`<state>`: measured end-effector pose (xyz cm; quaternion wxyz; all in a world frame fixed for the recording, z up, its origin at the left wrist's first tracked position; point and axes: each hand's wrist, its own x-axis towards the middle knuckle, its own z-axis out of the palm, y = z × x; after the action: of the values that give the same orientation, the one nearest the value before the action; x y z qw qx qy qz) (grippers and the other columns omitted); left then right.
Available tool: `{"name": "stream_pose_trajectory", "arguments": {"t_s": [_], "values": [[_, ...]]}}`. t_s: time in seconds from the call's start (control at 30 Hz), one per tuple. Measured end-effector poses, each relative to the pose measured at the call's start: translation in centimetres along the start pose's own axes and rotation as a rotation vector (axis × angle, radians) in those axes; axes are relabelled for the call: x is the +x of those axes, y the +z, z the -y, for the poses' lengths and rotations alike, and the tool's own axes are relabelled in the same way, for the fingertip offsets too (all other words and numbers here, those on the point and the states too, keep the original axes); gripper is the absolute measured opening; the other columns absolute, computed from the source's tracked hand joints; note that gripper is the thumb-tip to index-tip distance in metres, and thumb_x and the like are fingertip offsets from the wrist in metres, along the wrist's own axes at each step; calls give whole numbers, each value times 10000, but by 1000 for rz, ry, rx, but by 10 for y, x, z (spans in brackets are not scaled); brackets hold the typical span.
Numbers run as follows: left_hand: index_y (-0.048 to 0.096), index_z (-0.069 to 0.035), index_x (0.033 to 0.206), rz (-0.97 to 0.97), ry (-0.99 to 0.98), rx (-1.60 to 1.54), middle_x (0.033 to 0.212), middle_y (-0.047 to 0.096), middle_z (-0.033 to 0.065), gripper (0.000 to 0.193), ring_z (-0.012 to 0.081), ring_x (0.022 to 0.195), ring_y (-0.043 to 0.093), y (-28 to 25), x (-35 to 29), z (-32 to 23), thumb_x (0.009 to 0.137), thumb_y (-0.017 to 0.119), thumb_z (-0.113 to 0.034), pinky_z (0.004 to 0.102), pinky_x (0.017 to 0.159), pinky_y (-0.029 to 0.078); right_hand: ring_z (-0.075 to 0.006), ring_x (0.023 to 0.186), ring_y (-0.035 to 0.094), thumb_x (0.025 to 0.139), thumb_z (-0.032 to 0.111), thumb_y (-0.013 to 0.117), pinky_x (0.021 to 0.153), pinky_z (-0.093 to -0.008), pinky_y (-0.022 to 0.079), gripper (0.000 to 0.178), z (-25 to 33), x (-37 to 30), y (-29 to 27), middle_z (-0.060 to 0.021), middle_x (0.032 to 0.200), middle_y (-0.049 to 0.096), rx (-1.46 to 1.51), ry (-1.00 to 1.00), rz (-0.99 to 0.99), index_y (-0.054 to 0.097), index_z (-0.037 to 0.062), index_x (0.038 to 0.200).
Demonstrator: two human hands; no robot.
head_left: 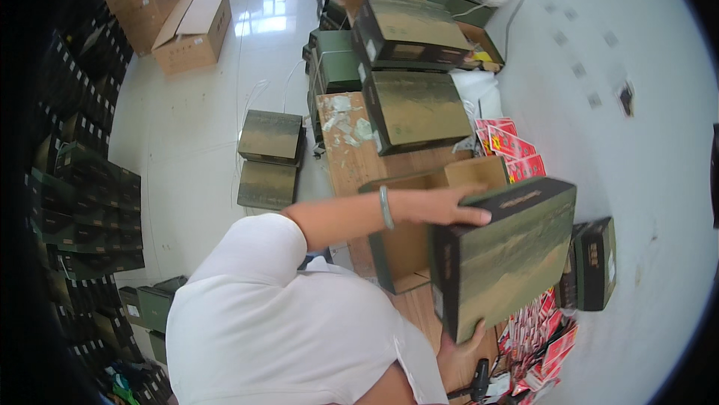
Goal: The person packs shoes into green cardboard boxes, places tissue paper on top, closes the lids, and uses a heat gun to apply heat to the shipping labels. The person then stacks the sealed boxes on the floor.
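Note:
Tilted up between my hands is a large flat box (513,255) with a green-gold landscape top and black sides. My left hand (453,206), a pale green bangle on its wrist, grips the box's upper edge, thumb over the front. At its lower corner my right hand (463,349) holds from below, fingers partly hidden by the box. Just left of it, an open green box (386,259) with a plain brown inside lies on the wooden table (346,165), partly covered by my left forearm and the held box.
Two similar boxes (416,109) stand farther along the table. Red printed packets (517,146) lie by the wall, with more near a black hair-dryer-shaped tool (479,381). Another box (595,263) leans at right. Floor boxes (269,139), a brown carton (193,30) and stacked dark boxes (90,203) stand left.

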<state>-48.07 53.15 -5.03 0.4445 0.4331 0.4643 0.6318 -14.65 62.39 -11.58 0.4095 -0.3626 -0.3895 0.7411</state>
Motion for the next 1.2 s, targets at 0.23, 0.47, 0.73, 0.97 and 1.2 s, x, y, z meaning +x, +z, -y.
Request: {"name": "stream_pose_trajectory", "arguments": {"t_s": [0.23,0.47,0.73,0.97,1.2], "values": [[257,-110,1513,-444,171,-252,1444,402,127,650,248,1347,394,-208,-74,-25,1008,413,-489,369,1109,309,-325,1267,472,807,385,694,1038,-563,383,737,-42,118,295,-121,1388,481,169,144,198,403,114,1427],[361,-96,1457,-650,-244,-326,1382,476,92,592,181,1229,473,-258,-186,108,997,457,-456,324,1028,363,-419,1352,328,863,472,562,1034,-733,136,675,-110,210,538,-142,1479,389,-15,311,383,395,155,1435],[406,-70,1433,-690,-671,-455,1279,530,102,557,197,1174,493,-231,-277,200,981,491,-385,326,1010,384,-440,1399,260,906,465,549,1040,-751,114,696,-177,241,663,-168,1530,312,-283,482,414,350,96,1461],[419,-65,1424,-633,-684,-507,1273,532,94,530,190,1174,487,-233,-264,223,985,489,-355,314,1011,380,-503,1362,275,926,482,551,1048,-744,210,835,-176,261,654,-244,1520,229,-338,548,439,122,69,1510],[425,-63,1416,-519,-642,-491,1254,542,87,513,184,1164,494,-231,-222,226,984,490,-334,314,966,405,-320,1270,473,988,385,536,1070,-476,362,712,-220,250,444,-164,1447,418,-786,11,495,172,94,1526]]}}
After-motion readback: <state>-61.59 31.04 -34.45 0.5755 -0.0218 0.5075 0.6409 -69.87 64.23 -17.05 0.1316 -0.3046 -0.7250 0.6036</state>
